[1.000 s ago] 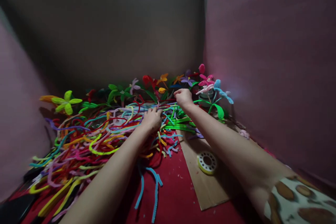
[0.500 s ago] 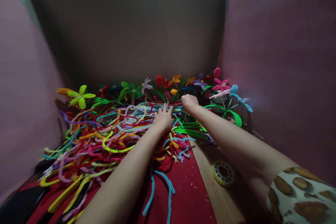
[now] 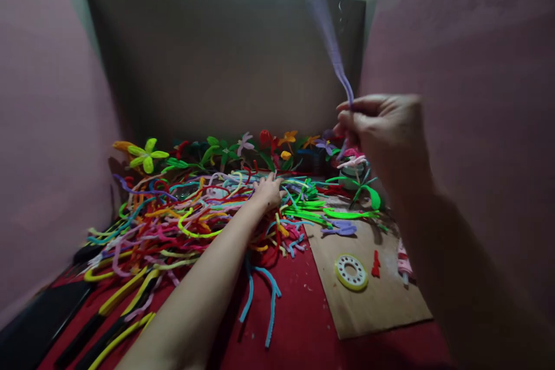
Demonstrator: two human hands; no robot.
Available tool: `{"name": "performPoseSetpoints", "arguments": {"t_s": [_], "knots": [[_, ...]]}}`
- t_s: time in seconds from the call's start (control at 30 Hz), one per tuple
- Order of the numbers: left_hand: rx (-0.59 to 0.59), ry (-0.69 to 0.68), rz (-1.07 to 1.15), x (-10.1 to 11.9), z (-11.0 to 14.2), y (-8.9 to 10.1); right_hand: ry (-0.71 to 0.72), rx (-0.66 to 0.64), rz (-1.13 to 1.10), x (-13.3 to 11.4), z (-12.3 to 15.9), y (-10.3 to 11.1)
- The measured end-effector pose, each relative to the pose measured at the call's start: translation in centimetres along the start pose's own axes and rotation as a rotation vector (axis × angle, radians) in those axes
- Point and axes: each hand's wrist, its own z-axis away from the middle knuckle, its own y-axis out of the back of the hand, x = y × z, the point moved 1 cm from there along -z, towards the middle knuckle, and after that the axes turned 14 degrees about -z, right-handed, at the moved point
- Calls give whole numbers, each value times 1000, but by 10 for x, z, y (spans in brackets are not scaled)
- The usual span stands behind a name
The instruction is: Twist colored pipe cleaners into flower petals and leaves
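My right hand (image 3: 384,121) is raised above the right side of the table, its thumb and fingers pinching a purple pipe cleaner (image 3: 342,72). The upper end of that pipe cleaner is blurred by motion. Out over the heap of many-coloured pipe cleaners (image 3: 186,222), my left hand (image 3: 267,191) lies with its fingers stretched across the strands near the back. Bright green stems (image 3: 306,206) lie just right of it. A purple looped piece (image 3: 340,228) rests on the brown board (image 3: 321,266).
Finished pipe-cleaner flowers (image 3: 148,156) line the back wall. On the board are a yellow-rimmed tape roll (image 3: 351,272), a small red piece (image 3: 376,264) and a pink tool-like object (image 3: 404,258). Yellow-and-black handles (image 3: 117,312) lie front left, near a dark flat object (image 3: 47,315). Pink walls stand at both sides.
My right hand has lifted from the back of the heap, up and to the right, with a purple pipe cleaner in it. My left hand stays on the heap. More of the board shows.
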Motion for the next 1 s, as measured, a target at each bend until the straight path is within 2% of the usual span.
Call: {"name": "performPoseSetpoints", "arguments": {"t_s": [0.07,0.13,0.2,0.27,0.3,0.37,0.43,0.57,0.73,0.83,0.87,0.93,1.0], "knots": [[59,-30,83,5,9,24,-311,-142,-457,11,23,-11],[89,-75,190,10,25,48,-532,-220,-753,29,45,-28],[79,-94,330,11,46,65,-657,-279,-920,48,64,-45],[33,-82,768,9,71,72,-753,-282,-1003,65,79,-58],[62,-79,894,8,84,73,-793,-287,-1013,72,86,-63],[148,-74,972,5,108,69,-828,-300,-1036,82,100,-72],[181,-96,975,6,128,64,-904,-330,-1110,87,114,-81],[249,-68,989,10,151,64,-944,-333,-1189,89,131,-87],[104,202,1299,-5,159,67,-971,-116,-1311,104,117,-74],[3,220,1504,-19,158,63,-981,16,-1337,111,109,-66],[-46,229,1528,-23,157,61,-991,33,-1356,111,109,-65],[-106,266,1545,-27,156,57,-979,-13,-1389,108,111,-66],[-112,302,1565,-27,156,56,-944,-80,-1380,104,116,-68]]}}
